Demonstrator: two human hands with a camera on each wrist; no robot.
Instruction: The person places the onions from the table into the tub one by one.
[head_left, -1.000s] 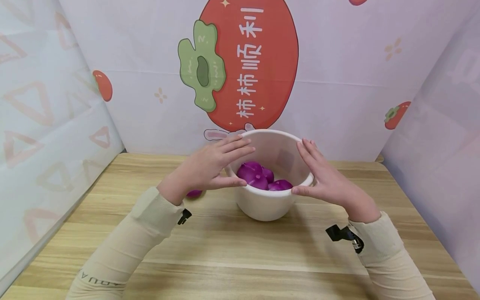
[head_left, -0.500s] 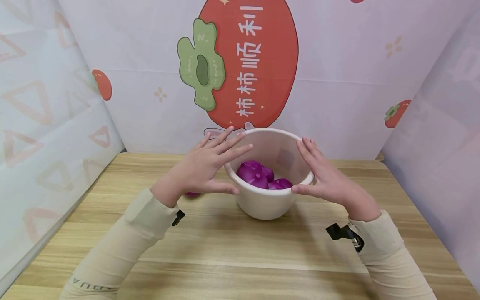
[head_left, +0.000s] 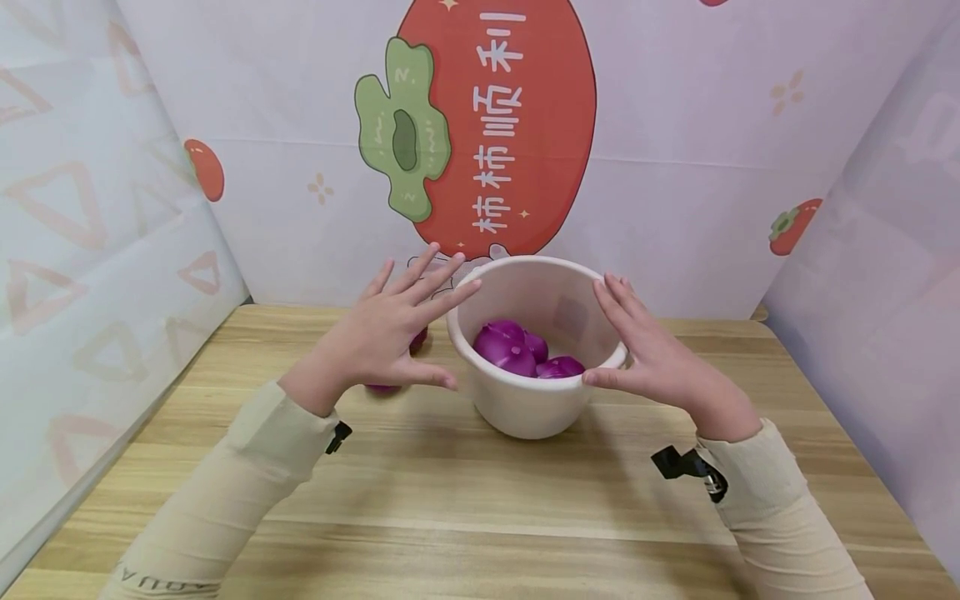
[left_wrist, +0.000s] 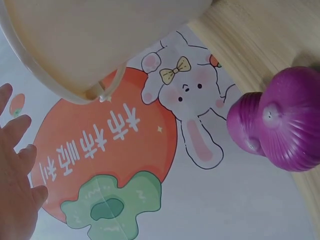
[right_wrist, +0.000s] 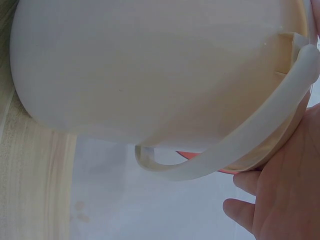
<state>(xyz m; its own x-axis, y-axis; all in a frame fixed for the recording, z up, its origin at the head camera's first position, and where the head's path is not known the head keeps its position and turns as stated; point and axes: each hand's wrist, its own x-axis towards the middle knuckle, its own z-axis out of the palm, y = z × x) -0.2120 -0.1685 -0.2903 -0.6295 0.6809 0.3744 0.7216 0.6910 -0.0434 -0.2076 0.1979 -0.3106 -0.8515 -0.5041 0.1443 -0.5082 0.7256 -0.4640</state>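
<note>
A white bucket (head_left: 525, 412) stands upright on the table, several purple onions (head_left: 502, 346) lying inside it. My left hand (head_left: 378, 337) hovers beside the bucket's left rim, fingers spread, holding nothing. Behind that hand, two more purple onions (head_left: 383, 389) are partly hidden in the head view; the left wrist view shows one large onion (left_wrist: 295, 120) and a smaller onion (left_wrist: 244, 122) more fully. On the other side, my right hand (head_left: 660, 354) rests at the right rim, with straight fingers and the thumb at the near edge. The bucket's handle (right_wrist: 240, 145) hangs down by its wall.
The wood-grain table (head_left: 480, 517) ends at a white back sheet (head_left: 675, 208) printed with a large persimmon and a rabbit. Similar sheets rise on the left (head_left: 90, 275) and right (head_left: 877, 333).
My left hand has moved left, away from the bucket's rim, with its fingers spreading wider, uncovering a second onion behind it. The right hand and bucket stay in place.
</note>
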